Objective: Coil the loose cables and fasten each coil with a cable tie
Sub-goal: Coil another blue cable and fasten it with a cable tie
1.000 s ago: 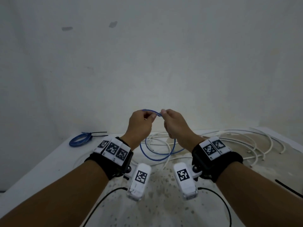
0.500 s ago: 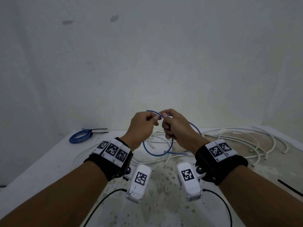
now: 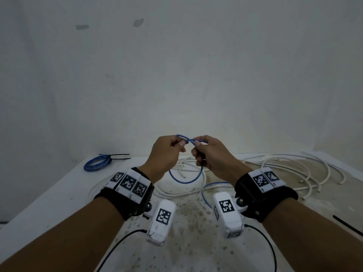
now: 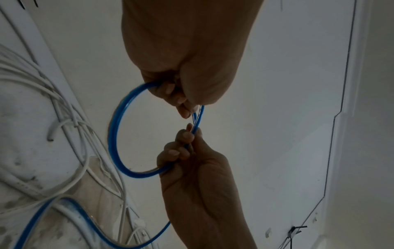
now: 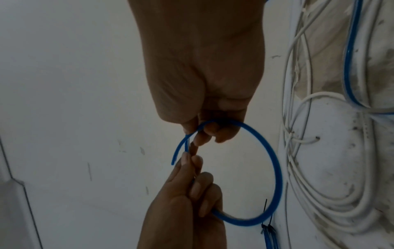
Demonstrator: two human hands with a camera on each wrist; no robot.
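Blue cable [image 3: 186, 180] looped, pinched by left hand [image 3: 165, 154], right hand [image 3: 211, 156]

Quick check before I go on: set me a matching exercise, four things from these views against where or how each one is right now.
Things:
1. blue cable
2. tied blue coil
3. white cables
4. loose black cable tie

States:
A. lying alone at the table's right edge
B. spread loose over the table
C. at the far left of the table, already fastened
D. held up in one loop by the left hand and the right hand

Pairs: 1-D, 2-C, 3-B, 4-A
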